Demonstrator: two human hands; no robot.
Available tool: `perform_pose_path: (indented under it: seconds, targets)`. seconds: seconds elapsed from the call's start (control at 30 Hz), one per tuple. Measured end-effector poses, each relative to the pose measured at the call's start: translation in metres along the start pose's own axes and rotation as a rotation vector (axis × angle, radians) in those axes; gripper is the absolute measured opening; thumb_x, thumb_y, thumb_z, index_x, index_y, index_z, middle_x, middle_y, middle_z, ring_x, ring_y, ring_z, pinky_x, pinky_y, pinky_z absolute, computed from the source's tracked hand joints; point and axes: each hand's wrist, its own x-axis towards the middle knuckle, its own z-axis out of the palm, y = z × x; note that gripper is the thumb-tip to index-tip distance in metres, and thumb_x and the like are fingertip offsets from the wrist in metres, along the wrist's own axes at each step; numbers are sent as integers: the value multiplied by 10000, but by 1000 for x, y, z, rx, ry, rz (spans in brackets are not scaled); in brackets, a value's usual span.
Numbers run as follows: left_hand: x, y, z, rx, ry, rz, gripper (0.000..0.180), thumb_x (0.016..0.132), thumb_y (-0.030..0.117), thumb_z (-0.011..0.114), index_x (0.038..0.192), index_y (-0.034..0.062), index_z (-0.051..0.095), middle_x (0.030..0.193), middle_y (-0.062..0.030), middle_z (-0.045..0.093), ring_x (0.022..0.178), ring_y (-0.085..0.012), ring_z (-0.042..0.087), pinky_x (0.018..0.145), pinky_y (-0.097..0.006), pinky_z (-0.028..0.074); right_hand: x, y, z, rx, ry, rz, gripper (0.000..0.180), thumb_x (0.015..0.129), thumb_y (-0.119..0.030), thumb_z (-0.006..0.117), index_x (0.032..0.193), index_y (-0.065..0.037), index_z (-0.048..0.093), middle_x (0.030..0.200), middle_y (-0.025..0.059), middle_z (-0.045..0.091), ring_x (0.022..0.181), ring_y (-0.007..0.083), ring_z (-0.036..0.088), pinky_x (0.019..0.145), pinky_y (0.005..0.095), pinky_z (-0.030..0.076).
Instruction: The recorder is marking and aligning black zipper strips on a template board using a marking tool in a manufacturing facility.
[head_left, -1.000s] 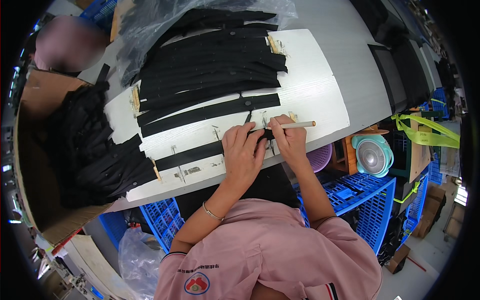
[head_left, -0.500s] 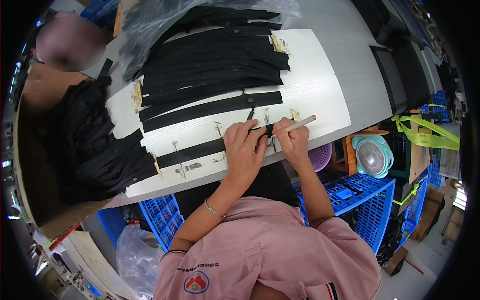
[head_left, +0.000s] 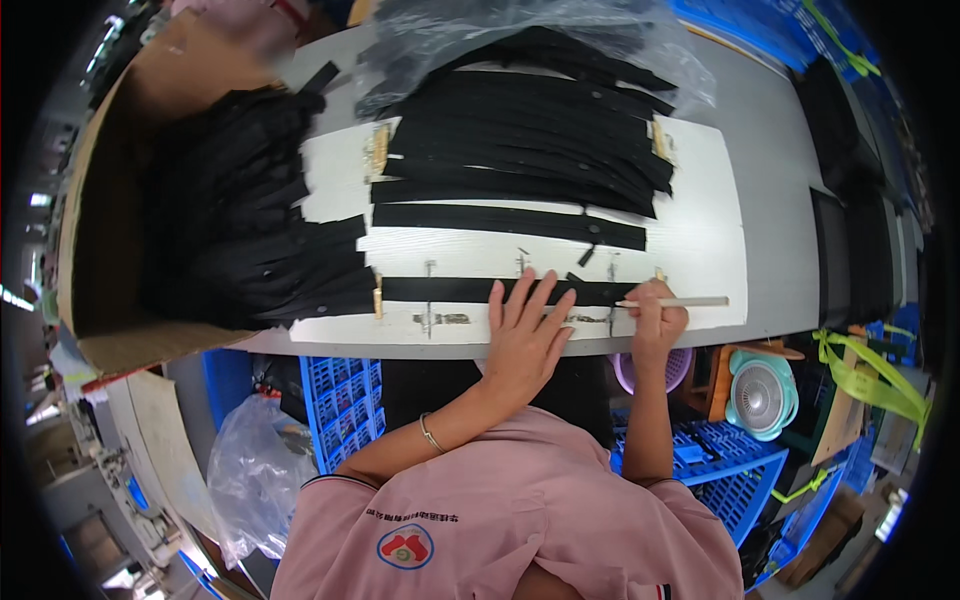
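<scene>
A black fabric strip [head_left: 440, 290] lies straight along the near part of a white board [head_left: 700, 235], over dark marks drawn on it. My left hand [head_left: 528, 335] rests with fingers spread, its fingertips pressing the strip flat. At the strip's right end my right hand [head_left: 657, 320] grips a pale pencil [head_left: 700, 301]. The pencil is almost level, its tip touching or just above the strip; I cannot tell which. Beyond, a second black strip [head_left: 500, 222] lies alone, with a stack of black strips [head_left: 530, 135] behind it.
At the left, a cardboard box [head_left: 85, 220] bears a heap of black strips [head_left: 240, 210]. Clear plastic film [head_left: 600, 40] covers the far side of the grey table [head_left: 775, 250]. Below its right edge are a teal fan [head_left: 762, 395], a purple basket [head_left: 665, 372] and blue crates [head_left: 735, 480].
My left hand has spread out flat on the strip. My right hand has moved to the strip's right end, and the pencil has tipped nearly level. The whole view has turned.
</scene>
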Motion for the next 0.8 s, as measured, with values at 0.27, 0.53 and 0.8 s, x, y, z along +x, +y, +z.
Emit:
perform_pose_path:
  seconds: [0.27, 0.53, 0.8]
  targets:
    - [72, -48, -6, -18, 26, 40, 460, 988, 271, 650, 1381, 36, 604, 1532, -211, 459, 1498, -381, 332, 1230, -600, 138, 1, 0, 10, 85, 83, 55, 303, 1023, -159, 580, 795, 11, 683, 671, 15, 600, 575, 48, 472, 519, 217, 339]
    - [-4, -71, -71, 21, 189, -73, 395, 909, 11, 615, 1298, 50, 665, 1467, -177, 551, 1475, -393, 388, 1242, -569, 181, 5, 4, 15, 33, 76, -8, 307, 1043, -203, 592, 844, 7, 697, 657, 4, 588, 528, 28, 430, 479, 198, 310]
    - [-84, -141, -147, 451, 285, -344, 342, 924, 29, 632, 1263, 57, 666, 1489, -133, 535, 1492, -394, 341, 1236, -573, 170, 5, 7, 13, 13, 73, -32, 283, 1050, -176, 581, 868, 5, 701, 653, -3, 582, 525, 20, 425, 478, 196, 308]
